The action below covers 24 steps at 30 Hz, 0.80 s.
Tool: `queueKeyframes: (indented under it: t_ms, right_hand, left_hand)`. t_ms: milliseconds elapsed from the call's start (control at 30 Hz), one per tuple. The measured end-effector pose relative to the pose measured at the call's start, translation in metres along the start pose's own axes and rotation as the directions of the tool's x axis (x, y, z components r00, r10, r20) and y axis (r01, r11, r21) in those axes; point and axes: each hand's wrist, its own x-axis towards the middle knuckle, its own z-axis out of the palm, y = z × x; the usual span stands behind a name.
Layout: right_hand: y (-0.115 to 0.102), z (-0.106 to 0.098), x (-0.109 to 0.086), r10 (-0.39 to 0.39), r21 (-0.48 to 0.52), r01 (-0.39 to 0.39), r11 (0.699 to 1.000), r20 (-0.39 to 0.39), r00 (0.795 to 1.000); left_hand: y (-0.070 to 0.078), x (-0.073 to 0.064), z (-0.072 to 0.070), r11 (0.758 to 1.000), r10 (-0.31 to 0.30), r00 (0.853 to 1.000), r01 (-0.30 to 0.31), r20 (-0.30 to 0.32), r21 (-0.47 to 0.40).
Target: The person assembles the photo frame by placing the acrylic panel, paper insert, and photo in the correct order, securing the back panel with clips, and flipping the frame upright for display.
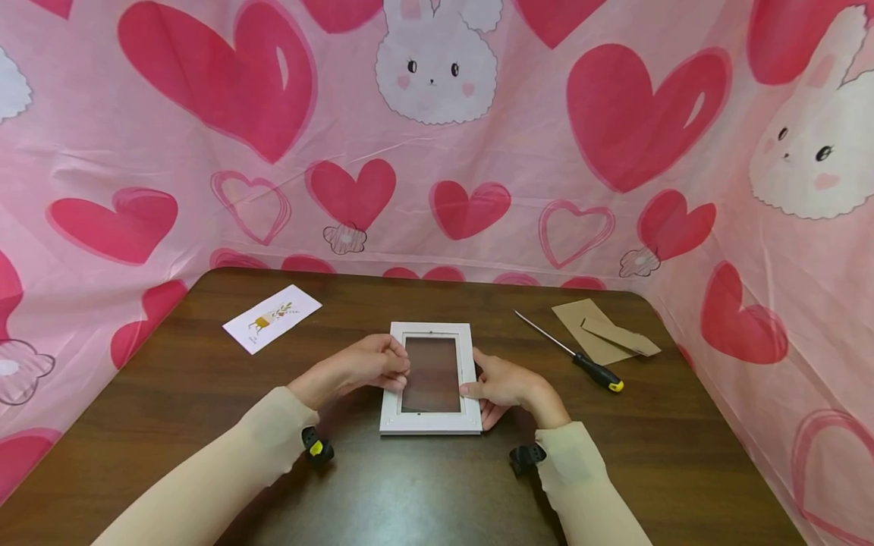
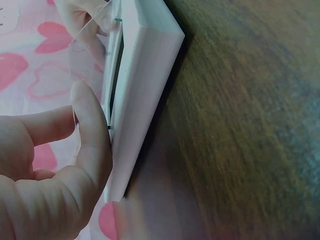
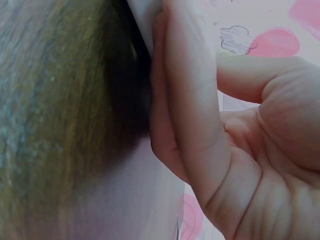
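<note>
A white picture frame (image 1: pixel 430 423) lies on the brown table with small dark tabs around its opening. Dark brown shows through that opening. My left hand (image 1: pixel 372 362) is over the frame's left side and pinches the edge of a thin clear pane (image 2: pixel 87 57) between thumb and fingers. In the left wrist view the pane is tilted up off the frame. My right hand (image 1: pixel 504 383) grips the frame's right side, its thumb on top by the opening and its other fingers along the outer edge. Part of the frame is hidden by these fingers in the right wrist view.
A white card (image 1: pixel 273 318) with a small drawing lies at the back left. To the right are a screwdriver (image 1: pixel 595 371) with a black and yellow handle, and brown cardboard pieces (image 1: pixel 601 334). A pink heart-patterned cloth (image 1: pixel 423 167) hangs behind the table (image 1: pixel 437 493).
</note>
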Motion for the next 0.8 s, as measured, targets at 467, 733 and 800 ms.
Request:
queueKeyframes:
  t_ms: [467,733,800]
  right_hand:
    - [-0.0011,0.0044,0.0020,-0.002,0.005,0.003,1.000,-0.011,1.000]
    - [-0.0018,0.0052,0.0024,0.015,0.004,-0.015,1.000,-0.023,1.000]
    - [-0.0021,0.0053,0.0025,0.018,0.002,-0.018,1.000,-0.024,1.000]
  left_hand:
    - [0.0026,-0.0039,0.0070,0.975,0.075,0.988,-0.044,-0.138,0.216]
    - [0.0029,-0.0072,0.0086,0.875,0.186,0.963,-0.070,-0.197,0.479]
    - [0.0024,-0.0072,0.0093,0.852,0.204,0.958,-0.073,-0.200,0.519]
